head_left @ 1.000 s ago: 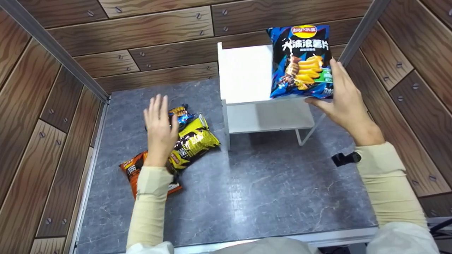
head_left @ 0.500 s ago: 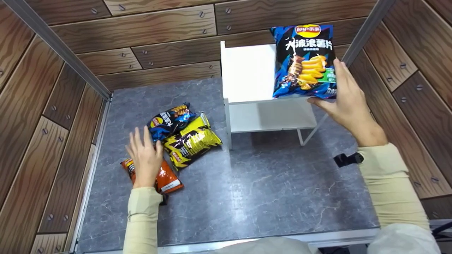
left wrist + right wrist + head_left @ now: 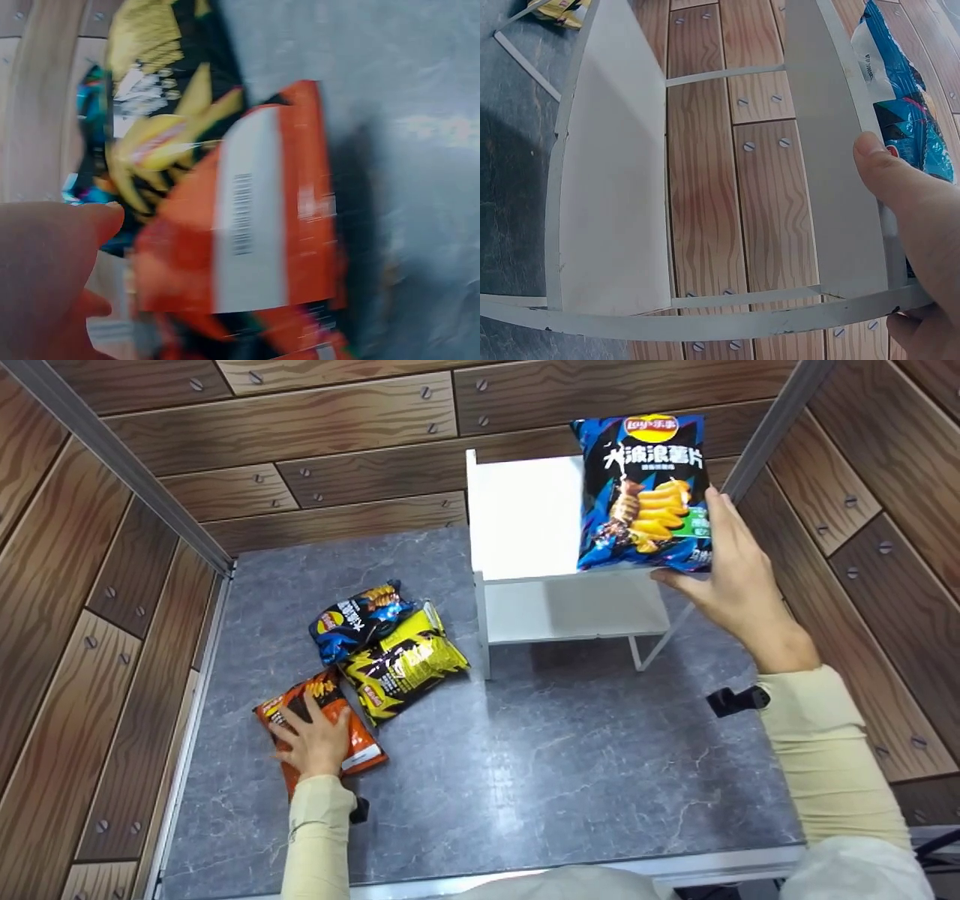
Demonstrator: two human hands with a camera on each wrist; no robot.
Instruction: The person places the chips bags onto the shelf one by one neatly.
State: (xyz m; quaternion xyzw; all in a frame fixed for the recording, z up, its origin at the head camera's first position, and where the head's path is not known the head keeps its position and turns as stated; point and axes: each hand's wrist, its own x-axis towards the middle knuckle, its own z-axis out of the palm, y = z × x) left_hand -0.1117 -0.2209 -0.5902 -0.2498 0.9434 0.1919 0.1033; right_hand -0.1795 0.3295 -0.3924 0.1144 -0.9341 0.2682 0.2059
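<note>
My left hand [image 3: 319,742], fingers spread, reaches over an orange bag of chips [image 3: 364,744] lying on the grey floor. In the left wrist view the orange bag [image 3: 307,195] shows its barcode strip, and the thumb [image 3: 101,225] is beside it. A yellow-and-black bag of chips [image 3: 409,660] lies just beyond, against a blue-and-black bag of chips [image 3: 349,622]. My right hand [image 3: 739,577] holds another blue-and-black bag of chips [image 3: 645,502] by its lower right edge at the white rack's top shelf. In the right wrist view its thumb [image 3: 885,161] overlaps the blue bag [image 3: 907,105].
The white two-tier rack [image 3: 525,525] stands at the back right, its lower shelf [image 3: 570,611] below the bag. Wood-patterned walls [image 3: 360,412] enclose the back and both sides. Dark marbled floor [image 3: 562,765] stretches in front of the rack.
My left hand has moved back toward me and down, from over the blue-and-black and yellow bags to the orange bag. The right hand and its bag stay in place.
</note>
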